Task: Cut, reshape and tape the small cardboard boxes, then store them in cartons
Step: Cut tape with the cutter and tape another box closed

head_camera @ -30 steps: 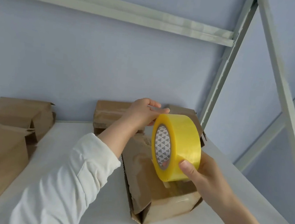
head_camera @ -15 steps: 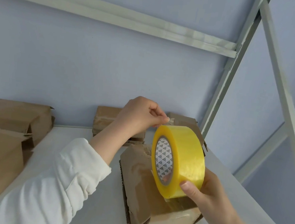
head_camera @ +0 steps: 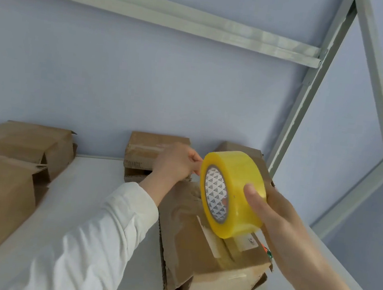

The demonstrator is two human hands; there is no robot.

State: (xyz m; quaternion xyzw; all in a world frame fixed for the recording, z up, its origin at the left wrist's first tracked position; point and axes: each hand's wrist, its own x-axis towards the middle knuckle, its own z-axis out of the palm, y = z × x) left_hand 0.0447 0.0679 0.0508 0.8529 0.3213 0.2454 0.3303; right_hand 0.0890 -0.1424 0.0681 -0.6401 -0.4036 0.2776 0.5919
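Cardboard box (head_camera: 186, 242), partly taped, is set on the white shelf (head_camera: 99, 194) under the tape roll (head_camera: 235, 188), which is clasped in the grip of the right hand (head_camera: 279, 221). Taping is judged in hand; tape must next be drawn out. Whether tape is pinched in the curled grip of the left hand (head_camera: 174, 164) cannot be told.

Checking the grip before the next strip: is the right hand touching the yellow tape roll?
Touching. The head view shows the right hand wrapped round the tape roll, thumb pressed flat on its outer face.
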